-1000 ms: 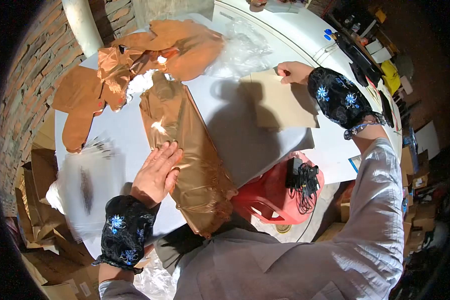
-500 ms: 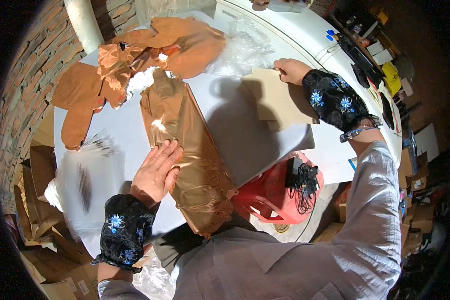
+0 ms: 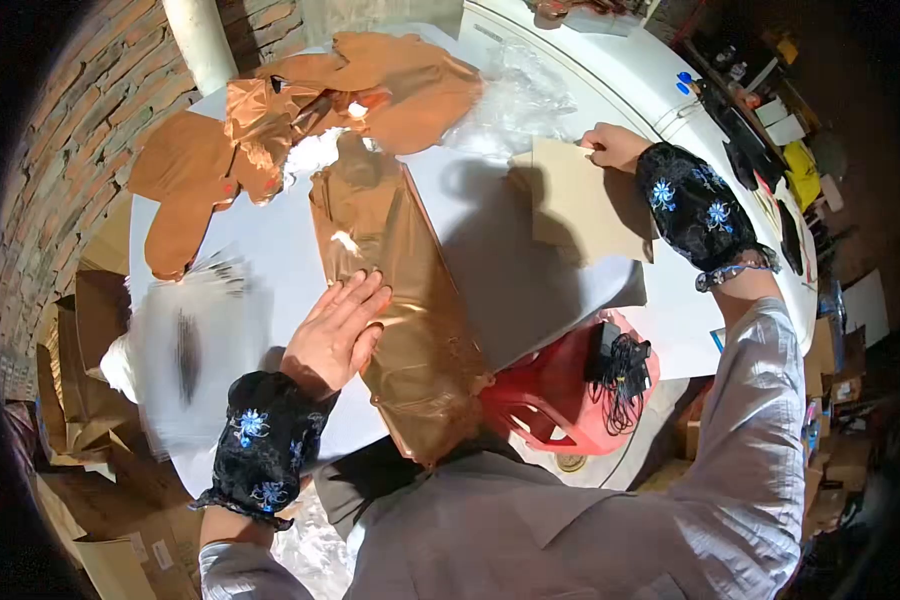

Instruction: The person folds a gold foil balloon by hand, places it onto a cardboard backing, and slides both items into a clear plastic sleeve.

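My left hand (image 3: 338, 330) lies flat on a folded copper-coloured foil piece (image 3: 410, 310), fingers stretched out and side by side. This long, shiny piece runs from the middle of the table (image 3: 300, 310) to its near edge, close to my body. On the right, my right hand (image 3: 615, 147) pinches the top edge of a beige card (image 3: 580, 200), thumb and fingers together. Another beige card shows from under its left side. Farther back lie more copper-coloured foil pieces (image 3: 410, 85), spread out and overlapping, with crumpled white material (image 3: 320, 155) among them.
Clear plastic bags (image 3: 205, 350) lie stacked on the left, and crumpled clear plastic (image 3: 515, 100) sits at the back. Below the table's right side, a red plastic stool (image 3: 540, 395) bears a black adapter with a coiled cable (image 3: 615, 375). Cardboard boxes (image 3: 100, 370) stand at left.
The whole scene has shifted to the right in the view. My left hand stays flat on the foil piece, and my right hand still grips the beige card's edge.
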`<action>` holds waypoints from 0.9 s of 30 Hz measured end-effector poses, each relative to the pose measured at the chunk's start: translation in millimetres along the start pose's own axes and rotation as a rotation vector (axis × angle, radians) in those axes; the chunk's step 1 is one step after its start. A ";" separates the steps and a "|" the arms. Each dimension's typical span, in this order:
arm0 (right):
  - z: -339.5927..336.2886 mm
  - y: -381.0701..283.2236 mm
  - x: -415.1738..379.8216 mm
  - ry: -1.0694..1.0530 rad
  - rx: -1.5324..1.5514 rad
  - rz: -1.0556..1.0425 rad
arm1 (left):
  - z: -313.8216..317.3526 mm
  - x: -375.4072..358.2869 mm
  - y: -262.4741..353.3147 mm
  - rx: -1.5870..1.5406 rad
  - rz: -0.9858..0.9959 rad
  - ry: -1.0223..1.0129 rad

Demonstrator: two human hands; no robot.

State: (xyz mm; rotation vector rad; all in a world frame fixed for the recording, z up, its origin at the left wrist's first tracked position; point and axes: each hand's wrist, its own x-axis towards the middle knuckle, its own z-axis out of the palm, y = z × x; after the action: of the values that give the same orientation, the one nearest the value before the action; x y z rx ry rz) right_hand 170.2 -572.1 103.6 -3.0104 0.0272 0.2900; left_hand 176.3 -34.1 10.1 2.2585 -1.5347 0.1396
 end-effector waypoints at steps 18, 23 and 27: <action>2.3 39.3 5.5 0.026 0.321 0.022 | 1.3 1.1 -2.4 -0.031 -0.026 -0.058; 0.4 32.9 7.0 -0.121 0.328 0.119 | 1.7 -0.2 -0.5 -0.003 -0.015 -0.034; 0.4 25.0 4.6 -0.078 0.196 0.044 | 2.1 0.2 -0.6 0.011 -0.023 -0.041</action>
State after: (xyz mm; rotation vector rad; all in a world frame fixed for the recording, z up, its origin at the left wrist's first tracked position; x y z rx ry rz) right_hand 173.9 -596.9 99.4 -2.8046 0.1086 0.3850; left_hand 176.6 -34.9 8.0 2.2998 -1.5314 0.0959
